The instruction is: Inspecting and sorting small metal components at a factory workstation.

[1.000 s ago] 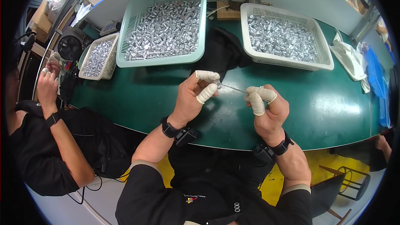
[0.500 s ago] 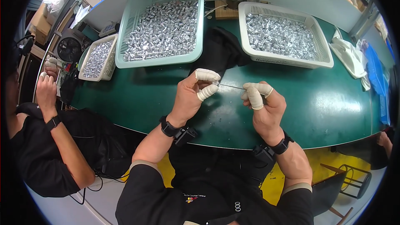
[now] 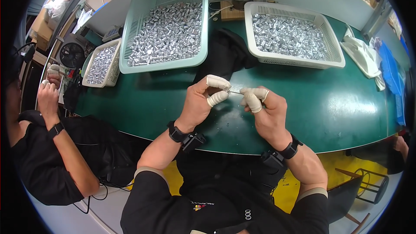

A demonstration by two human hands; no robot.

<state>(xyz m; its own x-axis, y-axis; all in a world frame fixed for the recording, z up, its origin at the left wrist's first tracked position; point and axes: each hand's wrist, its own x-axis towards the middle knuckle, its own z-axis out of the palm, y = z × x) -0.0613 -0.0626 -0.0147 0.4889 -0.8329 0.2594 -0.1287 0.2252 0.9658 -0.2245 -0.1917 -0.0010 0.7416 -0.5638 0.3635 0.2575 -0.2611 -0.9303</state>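
Note:
Above the green table, my left hand [image 3: 200,99] is closed in a pinch, white covers on its thumb and forefinger. Whatever sits between those fingertips is too small and covered to make out. My right hand [image 3: 267,112], its fingertips covered in white too, grips a thin metal rod [image 3: 235,92] that points left. The rod's tip meets the left fingertips, and only a short length of it shows between the hands. Beyond them stand a pale green basket [image 3: 205,39] and a white basket [image 3: 299,63], both holding many small silver cylindrical metal parts [image 3: 167,34].
A smaller white basket [image 3: 113,71] of silver parts stands at the left. Black cloth [image 3: 225,54] lies between the larger baskets. White cloth [image 3: 363,56] and blue plastic [image 3: 391,78] are at the right. Close on my left sits a co-worker [image 3: 65,151].
My right hand has moved left toward my left hand, so less of the rod shows between them. My left hand stays nearly in place, still pinching. The view has shifted slightly.

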